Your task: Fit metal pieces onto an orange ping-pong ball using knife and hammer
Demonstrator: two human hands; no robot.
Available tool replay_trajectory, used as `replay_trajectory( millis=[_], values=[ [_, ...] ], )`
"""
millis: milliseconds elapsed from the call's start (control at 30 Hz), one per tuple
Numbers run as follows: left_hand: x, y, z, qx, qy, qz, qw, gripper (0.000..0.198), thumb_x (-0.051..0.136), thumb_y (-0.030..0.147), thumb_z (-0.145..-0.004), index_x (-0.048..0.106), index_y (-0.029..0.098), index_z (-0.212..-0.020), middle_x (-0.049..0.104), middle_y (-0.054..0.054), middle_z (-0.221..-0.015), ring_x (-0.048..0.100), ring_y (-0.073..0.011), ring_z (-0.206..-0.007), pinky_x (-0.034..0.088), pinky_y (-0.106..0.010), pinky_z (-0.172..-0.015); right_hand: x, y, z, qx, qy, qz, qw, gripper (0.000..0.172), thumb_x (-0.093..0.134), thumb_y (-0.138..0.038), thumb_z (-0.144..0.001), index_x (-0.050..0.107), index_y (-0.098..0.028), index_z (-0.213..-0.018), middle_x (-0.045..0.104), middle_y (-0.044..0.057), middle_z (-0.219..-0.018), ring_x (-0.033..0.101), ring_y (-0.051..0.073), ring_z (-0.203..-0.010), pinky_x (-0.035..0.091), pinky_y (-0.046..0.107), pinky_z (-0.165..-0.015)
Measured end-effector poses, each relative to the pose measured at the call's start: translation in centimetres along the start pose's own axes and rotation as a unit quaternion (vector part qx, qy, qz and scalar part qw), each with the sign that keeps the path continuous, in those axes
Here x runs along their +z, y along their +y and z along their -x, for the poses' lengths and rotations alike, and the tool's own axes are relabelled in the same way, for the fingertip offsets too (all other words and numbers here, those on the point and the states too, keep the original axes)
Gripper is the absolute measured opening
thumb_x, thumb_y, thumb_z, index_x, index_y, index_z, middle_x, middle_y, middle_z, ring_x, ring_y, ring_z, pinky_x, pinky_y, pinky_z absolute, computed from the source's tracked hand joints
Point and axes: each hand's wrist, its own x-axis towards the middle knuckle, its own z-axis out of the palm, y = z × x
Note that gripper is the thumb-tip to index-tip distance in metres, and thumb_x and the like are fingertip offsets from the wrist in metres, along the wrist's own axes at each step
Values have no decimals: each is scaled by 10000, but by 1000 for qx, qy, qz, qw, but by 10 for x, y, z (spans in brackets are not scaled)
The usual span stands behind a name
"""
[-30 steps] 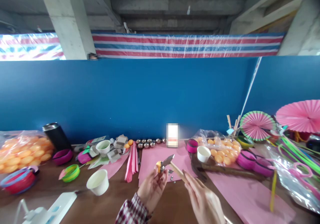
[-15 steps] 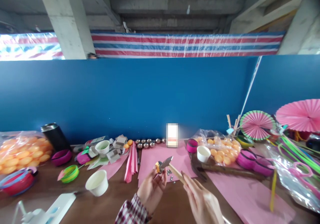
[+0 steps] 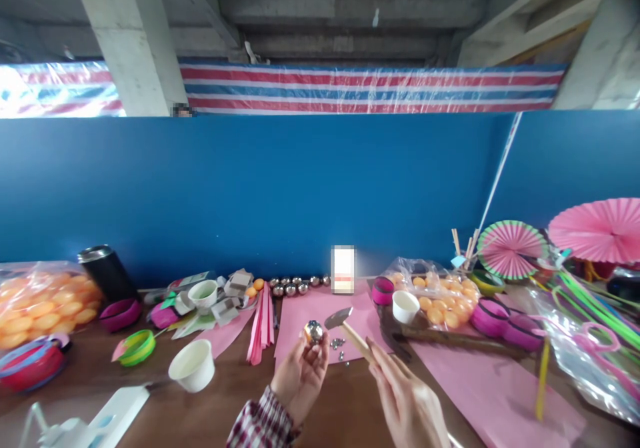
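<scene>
My left hand (image 3: 301, 378) is raised over the table with its fingertips pinched on a small orange ball capped with a shiny silver piece (image 3: 313, 332). My right hand (image 3: 406, 401) grips the wooden handle of a small hammer (image 3: 350, 331); the metal head hangs just right of the ball, apart from it. Below them lie several small silver pieces (image 3: 339, 348) on a pink paper sheet (image 3: 320, 311).
A white cup (image 3: 192, 365) stands at the left, another white cup (image 3: 405, 307) by a bag of orange balls (image 3: 440, 298). A row of silver bells (image 3: 295, 284) lines the blue wall. Pink paper fans (image 3: 595, 229), tape rolls (image 3: 493, 320) and green sticks crowd the right.
The hammer head has lifted off the ball and moved slightly right. My left hand turned the ball so its silver cap faces me.
</scene>
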Motion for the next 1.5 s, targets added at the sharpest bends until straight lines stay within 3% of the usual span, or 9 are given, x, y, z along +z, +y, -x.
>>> replay_trajectory(
  millis=[433,567,833,1100,1367,1500],
  values=[
    [-3,0,1,-7,-8,-11,1000,118,442,187,-809,519,110,-764,615,-108,-781,621,-138,-683,529,-263,-661,5,2,3,0,-30,13,999,341,327,-261,-846,520,-227,-1125,667,37,-891,643,125,-637,493,162,-550],
    [-4,3,2,8,-2,-14,1000,90,468,167,-795,534,108,-811,620,-98,-786,624,-141,-718,525,-244,-655,1,10,6,10,-36,31,999,330,337,-281,-845,529,-219,-1107,666,45,-886,640,130,-640,492,172,-582],
    [-34,12,-15,40,18,-58,997,121,528,182,-761,562,110,-853,640,-90,-753,614,-113,-594,522,-209,-540,14,60,32,-17,-102,112,988,273,408,-234,-802,567,-260,-1022,650,19,-878,621,151,-747,483,216,-649],
    [-56,5,-25,42,23,-99,994,157,533,167,-758,571,77,-881,638,-93,-713,594,-97,-553,509,-194,-515,28,92,52,-4,-156,86,984,287,424,-195,-787,552,-259,-1036,614,18,-851,589,157,-764,452,242,-672],
    [-82,0,-26,37,-56,-111,992,194,550,175,-746,577,69,-907,641,-130,-851,614,-131,-691,515,-232,-639,35,103,51,1,-149,61,987,283,440,-186,-777,566,-246,-1023,593,37,-894,537,179,-840,410,281,-745],
    [-91,-2,-27,21,-67,-96,993,174,537,157,-752,577,59,-889,643,-152,-861,622,-150,-721,515,-243,-660,31,104,50,-3,-147,65,987,262,451,-180,-771,581,-256,-985,588,36,-923,512,187,-888,390,298,-774]
  ],
)
